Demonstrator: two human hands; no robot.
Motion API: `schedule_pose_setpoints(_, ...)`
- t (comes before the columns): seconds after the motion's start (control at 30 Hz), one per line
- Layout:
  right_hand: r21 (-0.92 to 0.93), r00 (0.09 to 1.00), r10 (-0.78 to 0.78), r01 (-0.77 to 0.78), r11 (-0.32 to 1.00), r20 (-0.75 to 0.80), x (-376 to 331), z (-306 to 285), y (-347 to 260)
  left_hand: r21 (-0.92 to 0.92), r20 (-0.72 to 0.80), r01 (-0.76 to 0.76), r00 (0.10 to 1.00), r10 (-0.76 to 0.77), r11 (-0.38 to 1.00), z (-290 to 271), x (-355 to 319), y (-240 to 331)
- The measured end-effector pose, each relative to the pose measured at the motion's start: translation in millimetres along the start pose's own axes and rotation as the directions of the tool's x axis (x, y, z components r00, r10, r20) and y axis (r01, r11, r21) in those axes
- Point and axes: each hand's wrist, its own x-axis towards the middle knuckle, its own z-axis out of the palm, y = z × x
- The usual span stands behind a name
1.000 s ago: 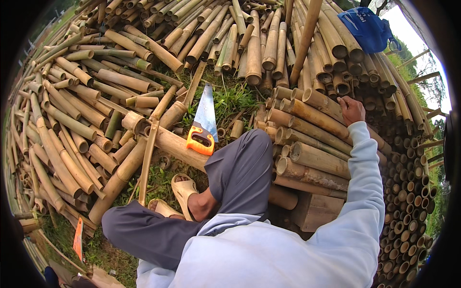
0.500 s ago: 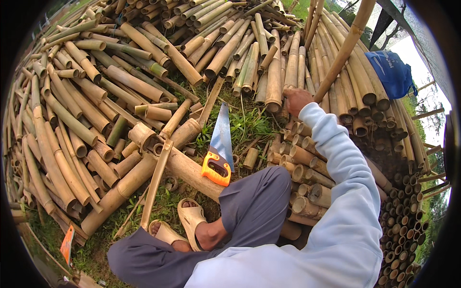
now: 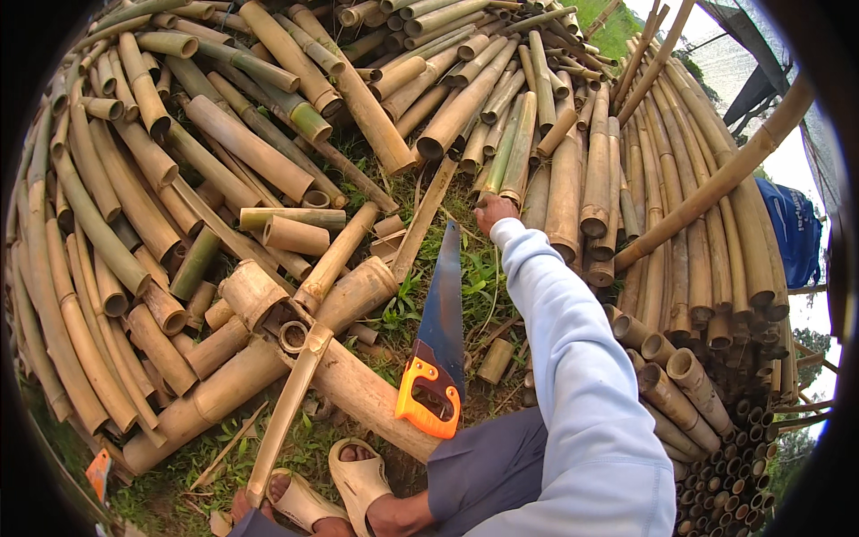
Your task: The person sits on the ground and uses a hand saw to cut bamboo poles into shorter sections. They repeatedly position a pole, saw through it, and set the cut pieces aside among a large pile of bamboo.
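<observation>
My right hand reaches forward to the pile, its fingers closed at the near end of a greenish bamboo pole. Some of the fingers are hidden behind the hand. A patch of skin at the lower left seems to be my left hand, beside the lower end of a split bamboo strip; its fingers cannot be made out. Between my feet and the pile, a handsaw with an orange and black handle leans against a thick bamboo log, blade pointing away from me.
Bamboo poles are heaped at the left and far side. Long poles lie at the right, with a slanted pole across them. Short cut pieces are stacked on my right. A second saw lies far left; a blue bag hangs right.
My right hand has moved left, from the tan poles to the greenish pole's end. My body leans farther forward and the view has shifted. The handsaw stays at the log.
</observation>
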Motion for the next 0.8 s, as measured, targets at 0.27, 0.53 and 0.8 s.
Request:
schedule_pose_setpoints(0.27,-0.491,0.998,-0.058,0.032,0.871,-0.038,36,24,-32,-0.022,0.096,0.076,0.993,-0.073,0.997,-16,-9,-23)
schedule_pose_setpoints(0.53,-0.326,0.932,-0.311,0.24,0.914,-0.188,5,39,3,-0.164,0.144,0.111,0.986,-0.087,0.98,-75,16,-137)
schedule_pose_setpoints(0.8,-0.239,0.978,-0.21,0.206,0.949,0.009,-35,-4,4,0.142,-0.12,0.076,0.991,-0.059,0.987,-129,53,-131)
